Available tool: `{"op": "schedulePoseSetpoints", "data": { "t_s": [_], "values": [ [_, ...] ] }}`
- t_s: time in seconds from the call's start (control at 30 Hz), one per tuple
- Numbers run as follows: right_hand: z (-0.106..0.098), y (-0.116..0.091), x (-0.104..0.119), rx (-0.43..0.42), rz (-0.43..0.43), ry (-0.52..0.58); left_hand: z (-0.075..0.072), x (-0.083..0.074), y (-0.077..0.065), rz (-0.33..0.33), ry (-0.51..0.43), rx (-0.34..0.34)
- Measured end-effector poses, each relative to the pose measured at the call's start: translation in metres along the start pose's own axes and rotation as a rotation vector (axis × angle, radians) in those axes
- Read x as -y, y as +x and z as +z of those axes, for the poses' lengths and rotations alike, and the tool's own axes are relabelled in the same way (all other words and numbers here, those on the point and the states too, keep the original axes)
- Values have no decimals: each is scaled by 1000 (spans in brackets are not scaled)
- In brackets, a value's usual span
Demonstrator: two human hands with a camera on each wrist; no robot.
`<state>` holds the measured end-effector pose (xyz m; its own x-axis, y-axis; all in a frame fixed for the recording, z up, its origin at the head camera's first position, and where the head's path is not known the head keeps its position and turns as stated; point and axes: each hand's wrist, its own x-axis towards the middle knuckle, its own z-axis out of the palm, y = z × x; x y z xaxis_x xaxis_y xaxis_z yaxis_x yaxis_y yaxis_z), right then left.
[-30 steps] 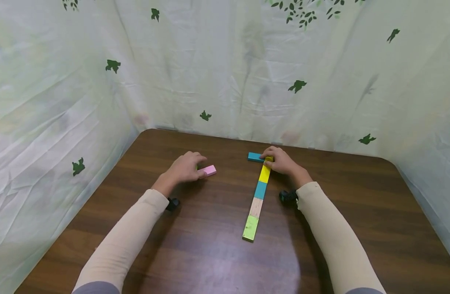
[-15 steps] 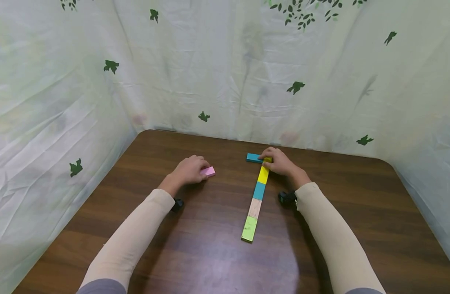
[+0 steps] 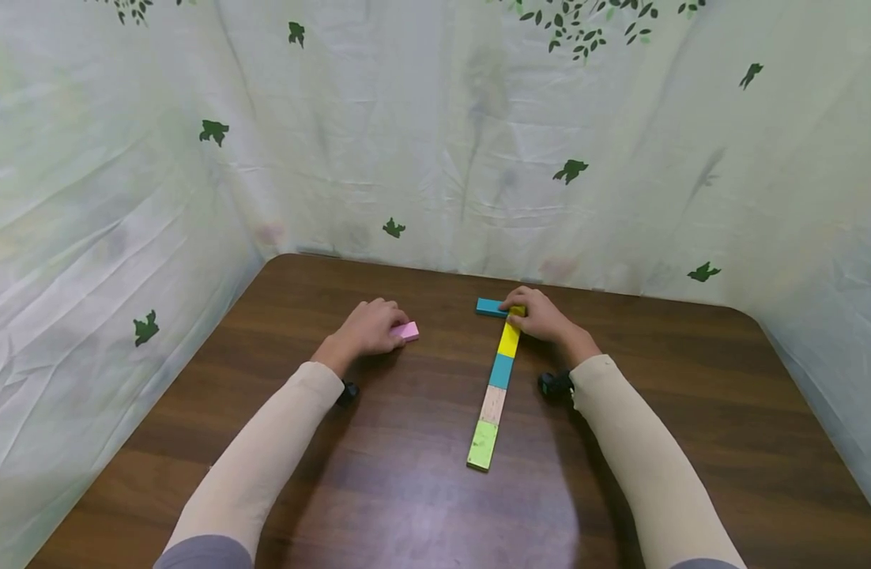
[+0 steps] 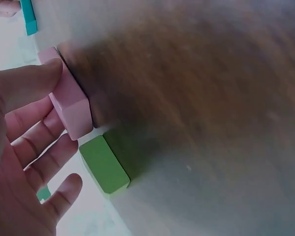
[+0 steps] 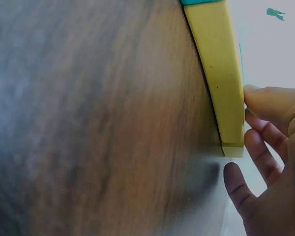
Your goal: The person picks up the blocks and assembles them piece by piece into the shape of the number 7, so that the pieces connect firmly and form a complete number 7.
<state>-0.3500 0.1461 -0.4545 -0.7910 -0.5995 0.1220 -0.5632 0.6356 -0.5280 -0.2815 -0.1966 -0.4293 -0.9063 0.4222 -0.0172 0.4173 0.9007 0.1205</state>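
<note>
In the head view my left hand (image 3: 367,328) is at the left of the table's far half, pinching a pink block (image 3: 409,331). Its thumb lies on the pink block (image 4: 71,101) in the left wrist view, fingers behind it. A green block (image 4: 105,164) sits just below the little finger side there. My right hand (image 3: 542,314) grips the far end of a yellow block (image 3: 509,340), the last in a straight row. Its forefinger reaches onto a blue block (image 3: 489,307) lying crosswise at that end. In the right wrist view the thumb touches the yellow block's (image 5: 219,73) edge.
Nearer along the row lie a blue block (image 3: 501,371), a pale wood-coloured block (image 3: 492,404) and a light green block (image 3: 482,445). The dark wooden table (image 3: 378,490) has rounded far corners. A pale curtain (image 3: 435,142) with green bird prints hangs right behind it.
My left hand has moved slightly right, and its fingers have closed round the pink block. My right hand stays at the row's far end.
</note>
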Motion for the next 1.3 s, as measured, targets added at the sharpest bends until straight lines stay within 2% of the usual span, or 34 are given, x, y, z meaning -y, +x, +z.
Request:
{"op": "schedulePoseSetpoints", "data": {
  "t_s": [0.33, 0.6, 0.8, 1.07, 1.3],
  "values": [
    [0, 0, 1, -1, 15, 11, 4, -5, 21, -26, -133, -23],
    [-4, -1, 1, -8, 21, 24, 7, -18, 43, -135, -244, -40],
    [0, -3, -1, -4, 17, 29, 12, -25, 55, -188, -252, -59],
    [1, -2, 1, 0, 47, 22, 17, -27, 61, -186, -257, -109],
    [2, 0, 1, 8, 65, 27, 22, -26, 60, -212, -326, -161]
  ]
}}
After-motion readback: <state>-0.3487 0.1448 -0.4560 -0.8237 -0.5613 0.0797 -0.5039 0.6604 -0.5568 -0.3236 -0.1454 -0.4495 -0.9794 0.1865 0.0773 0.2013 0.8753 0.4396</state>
